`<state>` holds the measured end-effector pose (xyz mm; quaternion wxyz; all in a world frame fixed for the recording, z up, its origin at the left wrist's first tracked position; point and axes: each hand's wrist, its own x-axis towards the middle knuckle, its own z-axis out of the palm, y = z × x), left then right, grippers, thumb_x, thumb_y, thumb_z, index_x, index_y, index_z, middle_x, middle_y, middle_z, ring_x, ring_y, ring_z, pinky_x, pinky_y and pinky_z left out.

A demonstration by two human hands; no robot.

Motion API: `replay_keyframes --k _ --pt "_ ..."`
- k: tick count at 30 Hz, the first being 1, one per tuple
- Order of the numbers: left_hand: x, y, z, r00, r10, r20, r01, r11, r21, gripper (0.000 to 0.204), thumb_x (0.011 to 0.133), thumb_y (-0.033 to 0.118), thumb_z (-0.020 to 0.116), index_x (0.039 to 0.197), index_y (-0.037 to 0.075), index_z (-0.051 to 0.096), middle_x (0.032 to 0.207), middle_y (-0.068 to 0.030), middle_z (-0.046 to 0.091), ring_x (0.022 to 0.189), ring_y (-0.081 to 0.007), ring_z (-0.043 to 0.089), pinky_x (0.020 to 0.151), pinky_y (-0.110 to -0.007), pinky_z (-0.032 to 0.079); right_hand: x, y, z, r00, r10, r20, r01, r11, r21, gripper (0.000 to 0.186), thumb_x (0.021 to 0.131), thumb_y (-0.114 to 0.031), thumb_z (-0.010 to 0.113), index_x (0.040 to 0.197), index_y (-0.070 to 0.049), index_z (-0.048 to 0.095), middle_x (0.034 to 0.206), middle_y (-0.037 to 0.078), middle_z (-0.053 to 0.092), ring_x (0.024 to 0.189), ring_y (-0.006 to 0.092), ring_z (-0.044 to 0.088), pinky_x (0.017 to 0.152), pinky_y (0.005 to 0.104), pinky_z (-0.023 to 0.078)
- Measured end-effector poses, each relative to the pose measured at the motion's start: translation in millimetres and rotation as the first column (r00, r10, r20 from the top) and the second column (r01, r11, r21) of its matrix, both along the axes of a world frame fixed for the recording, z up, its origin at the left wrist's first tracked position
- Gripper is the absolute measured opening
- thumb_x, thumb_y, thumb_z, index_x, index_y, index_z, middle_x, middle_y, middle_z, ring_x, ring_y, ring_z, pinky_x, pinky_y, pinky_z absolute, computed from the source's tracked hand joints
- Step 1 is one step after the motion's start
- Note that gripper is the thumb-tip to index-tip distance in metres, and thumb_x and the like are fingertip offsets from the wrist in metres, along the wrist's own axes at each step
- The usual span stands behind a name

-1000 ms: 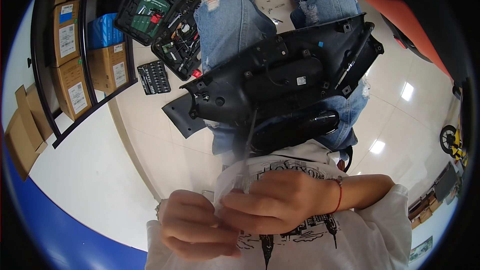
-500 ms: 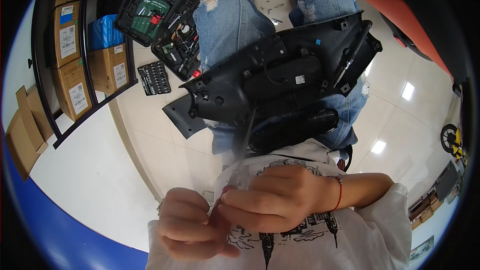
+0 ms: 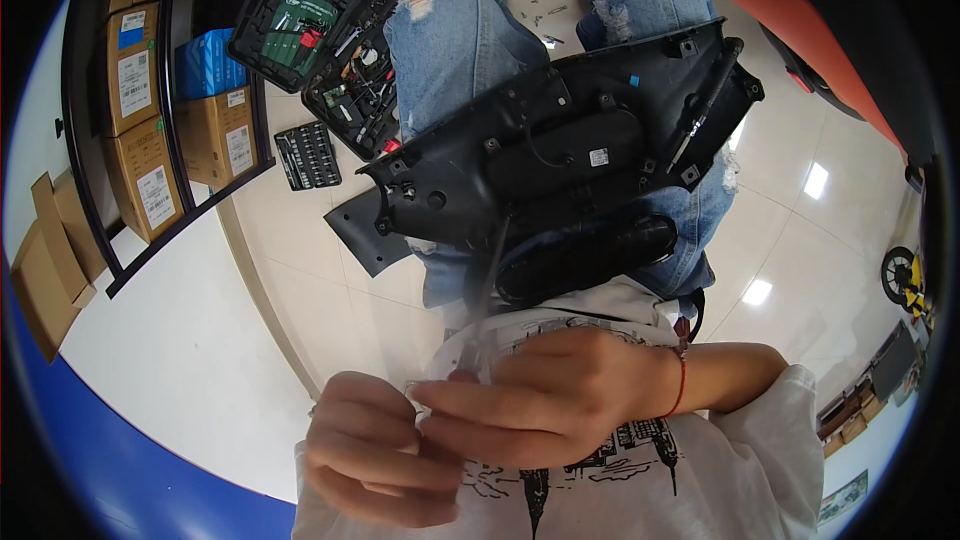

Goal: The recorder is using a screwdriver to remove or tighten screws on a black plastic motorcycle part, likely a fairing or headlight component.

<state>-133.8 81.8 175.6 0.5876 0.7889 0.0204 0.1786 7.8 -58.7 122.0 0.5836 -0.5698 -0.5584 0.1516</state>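
Note:
My left hand [image 3: 380, 455] is a closed fist in front of my shirt; what its fingers enclose, if anything, is hidden. Against it rests my right hand [image 3: 555, 395], its fingers bent around what looks like a screwdriver [image 3: 492, 285]. The tool's thin shaft points up and away, blurred, with a clear and reddish part near my fingers. The shaft's far end overlaps the near edge of a large black plastic panel [image 3: 465, 185], which lies across my lap with its inner side up. A black cable and a silver-and-black rod [image 3: 695, 125] are on the panel.
Left of my legs lie an open tool case [image 3: 345, 65] and a black bit set [image 3: 308, 155] on the tiled floor. Cardboard boxes [image 3: 135, 80] fill a black shelf. Small loose screws [image 3: 545, 15] lie between my knees. A red-orange body [image 3: 800, 30] stands at the upper right.
Both hands have shifted slightly left. My right fingertips now reach further over my left hand. The panel has barely moved.

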Motion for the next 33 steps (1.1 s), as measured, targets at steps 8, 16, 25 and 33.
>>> replay_keyframes --k 8,16,25,33 --pt "0.2 6.9 1.3 0.996 0.046 0.074 -0.050 0.997 0.057 0.023 0.077 0.028 0.087 0.086 0.024 0.066 0.092 0.0065 0.053 0.062 -0.0115 0.040 0.061 -0.028 0.039 -5.1 9.4 1.6 0.999 -0.050 -0.004 0.050 0.998 0.044 0.023 0.080 -0.015 0.064 0.101 -0.006 0.067 0.102 0.002 0.062 0.059 0.0048 0.053 0.048 0.0196 0.044" --pt "-1.9 -1.8 1.7 0.988 0.123 0.096 -0.131 0.988 0.087 0.028 0.073 0.025 0.088 0.091 0.019 0.067 0.089 0.0057 0.061 0.057 -0.0111 0.046 0.058 -0.027 0.036 -5.0 9.6 3.6 0.999 -0.049 -0.011 0.050 0.998 0.027 0.027 0.078 -0.015 0.064 0.103 -0.006 0.066 0.098 0.001 0.061 0.060 0.0056 0.054 0.048 0.0198 0.043" --pt "-10.3 26.6 -1.8 0.997 -0.068 0.025 0.069 0.997 -0.035 0.033 0.074 0.032 0.088 0.086 0.014 0.064 0.092 0.0005 0.064 0.062 -0.0132 0.060 0.054 -0.028 0.036 -0.1 12.6 0.7 0.999 -0.036 0.012 0.036 0.998 0.043 0.030 0.079 -0.014 0.065 0.108 -0.006 0.069 0.108 0.005 0.067 0.060 0.0055 0.057 0.049 0.0201 0.047" --pt "-10.6 -5.7 -12.3 0.896 0.419 0.150 -0.417 0.908 -0.048 0.035 0.071 0.031 0.090 0.085 0.011 0.064 0.099 -0.0024 0.066 0.066 -0.0156 0.063 0.065 -0.024 0.047 -8.0 15.5 1.7 0.999 -0.035 -0.006 0.035 0.999 0.026 0.028 0.075 -0.013 0.067 0.101 -0.004 0.071 0.105 0.005 0.067 0.062 0.0078 0.058 0.051 0.0212 0.048"
